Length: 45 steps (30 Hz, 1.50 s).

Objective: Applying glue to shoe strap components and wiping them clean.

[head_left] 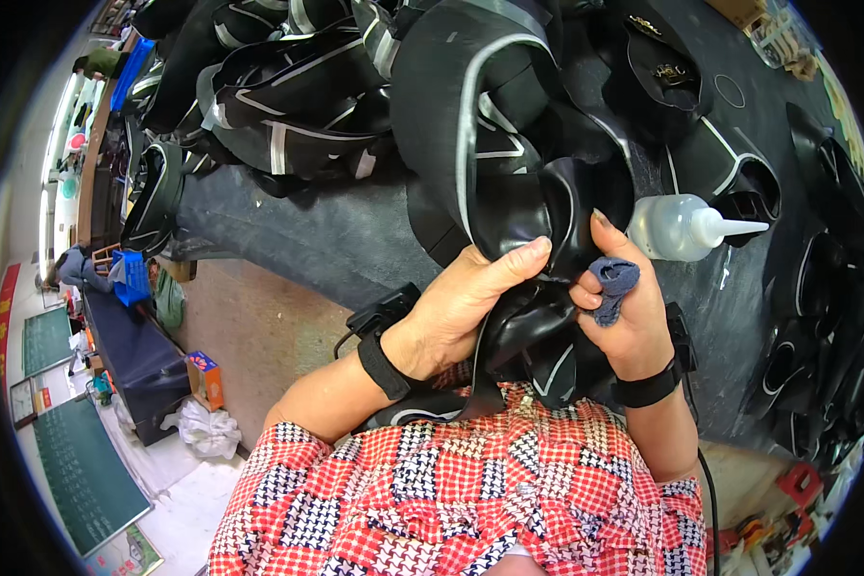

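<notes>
A shiny black leather boot upper (514,216), with pale tape along its seams, is held up in front of my chest. My left hand (456,305) grips its near side, thumb laid over the leather and fingers hidden behind. My right hand (634,322) is closed round a small grey-blue cloth (614,278), its thumb up against the upper's right side. Just beyond that hand a translucent squeeze bottle (672,228) with a white cone nozzle lies on its side, nozzle to the right.
The dark worktable (288,226) carries a heap of similar black uppers (298,106) at the far left. More black pieces (806,326) lie along the right side. An upper with gold-coloured metal fittings (667,72) rests at the back. A cable (708,499) runs down beside my right arm.
</notes>
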Each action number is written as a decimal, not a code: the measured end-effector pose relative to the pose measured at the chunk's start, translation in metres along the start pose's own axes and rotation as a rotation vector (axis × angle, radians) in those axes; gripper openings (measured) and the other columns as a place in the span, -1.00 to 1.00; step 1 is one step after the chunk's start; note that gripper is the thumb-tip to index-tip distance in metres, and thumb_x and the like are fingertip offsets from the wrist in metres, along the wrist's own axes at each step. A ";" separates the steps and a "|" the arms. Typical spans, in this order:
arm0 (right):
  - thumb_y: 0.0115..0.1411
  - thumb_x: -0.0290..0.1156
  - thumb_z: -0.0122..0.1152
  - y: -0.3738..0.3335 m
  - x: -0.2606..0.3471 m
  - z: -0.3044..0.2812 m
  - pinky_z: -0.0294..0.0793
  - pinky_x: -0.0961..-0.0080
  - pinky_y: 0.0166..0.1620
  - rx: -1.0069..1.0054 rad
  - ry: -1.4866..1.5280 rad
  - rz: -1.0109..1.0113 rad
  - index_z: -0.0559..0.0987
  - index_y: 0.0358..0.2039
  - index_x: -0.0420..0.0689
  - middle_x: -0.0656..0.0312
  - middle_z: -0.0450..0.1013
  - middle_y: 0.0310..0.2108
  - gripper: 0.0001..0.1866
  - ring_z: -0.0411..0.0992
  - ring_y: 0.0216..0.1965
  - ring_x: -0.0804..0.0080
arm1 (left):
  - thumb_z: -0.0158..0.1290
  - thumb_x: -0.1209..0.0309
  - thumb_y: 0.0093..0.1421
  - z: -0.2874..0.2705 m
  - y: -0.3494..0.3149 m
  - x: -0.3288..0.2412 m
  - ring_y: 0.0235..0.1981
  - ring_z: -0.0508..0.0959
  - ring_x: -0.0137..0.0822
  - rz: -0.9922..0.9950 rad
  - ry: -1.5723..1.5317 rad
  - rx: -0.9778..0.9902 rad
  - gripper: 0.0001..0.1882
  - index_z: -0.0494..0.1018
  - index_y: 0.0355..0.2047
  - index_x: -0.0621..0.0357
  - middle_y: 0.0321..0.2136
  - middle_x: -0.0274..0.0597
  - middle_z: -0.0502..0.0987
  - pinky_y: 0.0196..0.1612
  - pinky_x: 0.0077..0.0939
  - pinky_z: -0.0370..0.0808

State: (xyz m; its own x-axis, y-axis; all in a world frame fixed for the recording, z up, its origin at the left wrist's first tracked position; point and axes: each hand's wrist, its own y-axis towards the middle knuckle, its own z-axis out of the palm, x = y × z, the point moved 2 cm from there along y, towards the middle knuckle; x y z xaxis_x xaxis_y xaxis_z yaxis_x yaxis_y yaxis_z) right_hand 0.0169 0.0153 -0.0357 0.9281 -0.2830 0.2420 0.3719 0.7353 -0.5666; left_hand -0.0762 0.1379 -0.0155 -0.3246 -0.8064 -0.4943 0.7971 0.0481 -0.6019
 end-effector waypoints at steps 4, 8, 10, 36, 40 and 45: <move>0.22 -0.32 0.02 0.004 0.004 0.002 0.17 0.73 -0.67 -0.052 0.030 0.066 0.47 -0.42 -0.11 0.30 0.44 -0.56 -0.84 0.24 -0.72 0.64 | 0.03 0.33 0.16 0.000 0.004 0.004 -0.28 0.53 -0.39 0.048 -0.037 0.081 -0.69 0.38 -0.13 0.25 -0.25 -0.18 0.50 -0.20 -0.55 0.50; 0.24 -0.34 -0.05 0.005 0.009 0.000 0.17 0.72 -0.65 -0.044 0.053 0.078 0.46 -0.43 -0.13 0.28 0.42 -0.56 -0.82 0.22 -0.71 0.61 | 0.04 0.40 0.12 0.001 0.011 -0.003 -0.35 0.51 -0.46 0.154 0.254 0.103 -0.77 0.43 -0.23 0.26 -0.35 -0.24 0.52 -0.22 -0.60 0.45; 0.24 -0.34 -0.04 0.007 0.008 -0.008 0.16 0.70 -0.65 -0.115 0.082 0.038 0.45 -0.44 -0.12 0.27 0.41 -0.59 -0.83 0.19 -0.73 0.59 | 0.02 0.44 0.11 0.003 0.014 -0.002 -0.39 0.50 -0.51 0.183 0.313 0.057 -0.84 0.48 -0.33 0.27 -0.41 -0.25 0.54 -0.27 -0.65 0.43; 0.03 -0.47 0.18 -0.010 0.024 -0.008 0.17 0.69 -0.70 -0.184 -0.124 0.063 0.44 -0.48 -0.24 0.22 0.34 -0.63 -0.87 0.24 -0.73 0.57 | 0.06 0.47 0.14 0.000 0.026 -0.012 -0.43 0.49 -0.55 0.233 0.654 0.098 -0.86 0.51 -0.33 0.29 -0.50 -0.29 0.55 -0.31 -0.68 0.42; 0.04 -0.49 0.17 -0.013 0.023 -0.010 0.16 0.68 -0.70 -0.206 -0.059 0.111 0.43 -0.52 -0.23 0.26 0.29 -0.69 -0.88 0.21 -0.75 0.58 | 0.07 0.47 0.13 0.008 0.022 -0.012 -0.43 0.49 -0.54 0.157 0.587 0.057 -0.86 0.51 -0.34 0.28 -0.50 -0.29 0.55 -0.31 -0.67 0.42; 0.05 -0.49 0.16 -0.010 0.022 -0.010 0.15 0.67 -0.69 -0.288 0.022 0.160 0.42 -0.52 -0.22 0.28 0.25 -0.71 -0.88 0.18 -0.76 0.59 | 0.05 0.50 0.12 0.006 0.025 -0.019 -0.45 0.50 -0.52 0.279 0.923 0.003 -0.87 0.49 -0.36 0.33 -0.51 -0.31 0.55 -0.35 -0.64 0.42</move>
State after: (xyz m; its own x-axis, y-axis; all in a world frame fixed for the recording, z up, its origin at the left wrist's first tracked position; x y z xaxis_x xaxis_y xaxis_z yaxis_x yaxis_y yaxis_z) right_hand 0.0340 -0.0042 -0.0322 0.9741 -0.1938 0.1166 0.2083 0.5679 -0.7963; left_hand -0.0467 0.1509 -0.0172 -0.3951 0.0155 -0.9185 0.9069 0.1656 -0.3873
